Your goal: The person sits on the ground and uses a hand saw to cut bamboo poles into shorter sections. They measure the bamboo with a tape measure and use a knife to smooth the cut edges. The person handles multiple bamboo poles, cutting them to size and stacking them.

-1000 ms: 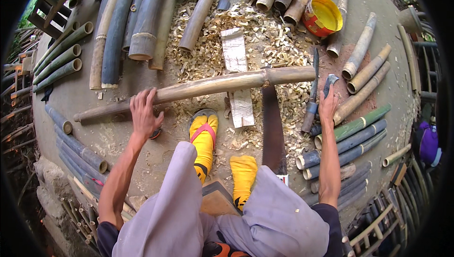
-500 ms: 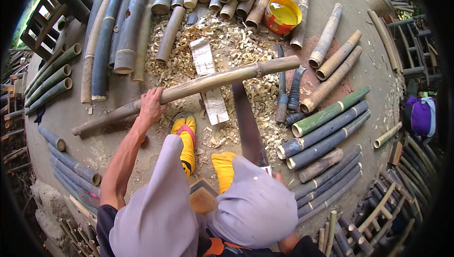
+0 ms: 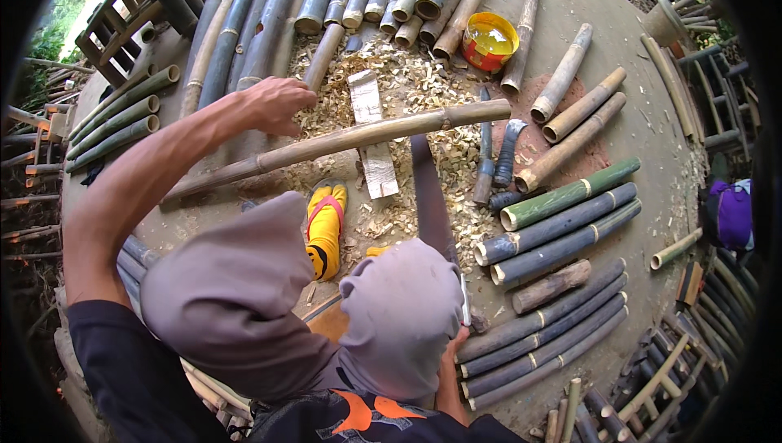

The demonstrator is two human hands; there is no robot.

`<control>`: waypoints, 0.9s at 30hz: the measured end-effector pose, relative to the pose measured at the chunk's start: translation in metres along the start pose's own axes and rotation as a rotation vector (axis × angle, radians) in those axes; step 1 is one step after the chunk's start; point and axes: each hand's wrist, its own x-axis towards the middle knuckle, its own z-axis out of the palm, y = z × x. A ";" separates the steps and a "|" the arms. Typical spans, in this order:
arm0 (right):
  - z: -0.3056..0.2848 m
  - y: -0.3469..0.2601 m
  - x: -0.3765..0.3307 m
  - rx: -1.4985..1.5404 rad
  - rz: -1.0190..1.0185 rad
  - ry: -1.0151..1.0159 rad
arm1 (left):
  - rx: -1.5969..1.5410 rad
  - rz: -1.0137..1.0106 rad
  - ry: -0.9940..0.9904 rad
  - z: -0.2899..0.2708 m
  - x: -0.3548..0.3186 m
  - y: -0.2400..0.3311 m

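My left hand [image 3: 281,105] is raised above the long bamboo pole [image 3: 342,140], off it, beside a short bamboo piece [image 3: 324,56]. Its fingers curve loosely downward, and I see nothing in them. The pole slants across a pale, notched wooden block [image 3: 376,173] lying among the shavings. By my right knee, my right hand [image 3: 458,344] is closed on the handle of a handsaw [image 3: 436,207]; the knee and forearm partly hide the grip. The dark blade points forward, its tip near the pole's underside.
Wood shavings [image 3: 444,174] cover the ground around the block. A red and yellow bucket [image 3: 490,40] stands beyond them. Dark bamboo lengths [image 3: 562,235] lie at the right, others at the far side. A dark sheathed tool [image 3: 509,154] rests near the saw. My yellow-socked foot [image 3: 326,227] is below the pole.
My left hand has let go of the pole and moved up and forward over it. The view has shifted slightly. My right hand keeps hold of the handsaw.
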 end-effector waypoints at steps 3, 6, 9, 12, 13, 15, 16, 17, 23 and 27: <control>-0.020 -0.063 -0.015 0.503 0.029 -0.094 | -0.007 -0.013 -0.112 0.004 0.040 0.007; -0.082 -0.118 -0.017 0.374 -0.254 -0.177 | -0.117 -0.158 -0.127 0.028 0.072 0.014; -0.158 -0.178 -0.023 0.199 -0.490 -0.168 | -0.279 -0.098 0.045 0.091 0.132 0.009; -0.173 -0.228 -0.053 0.378 -0.469 -0.079 | -0.678 -0.159 0.215 0.124 0.170 0.049; -0.164 -0.234 -0.053 0.348 -0.539 -0.248 | -0.594 -0.134 0.354 0.153 0.179 0.037; -0.145 -0.241 -0.052 0.259 -0.663 -0.541 | -0.340 -0.013 0.583 0.182 0.191 0.029; -0.118 -0.246 -0.058 0.375 -0.579 -0.561 | -0.369 -0.071 0.623 0.184 0.192 0.040; -0.085 -0.250 -0.060 0.492 -0.496 -0.571 | -0.399 -0.123 0.663 0.175 0.190 0.060; 0.040 -0.237 -0.020 0.100 -0.766 -0.538 | -0.449 -0.231 0.660 0.164 0.172 0.069; 0.066 -0.246 -0.014 0.032 -0.914 -0.558 | -0.408 -0.256 0.624 0.161 0.172 0.069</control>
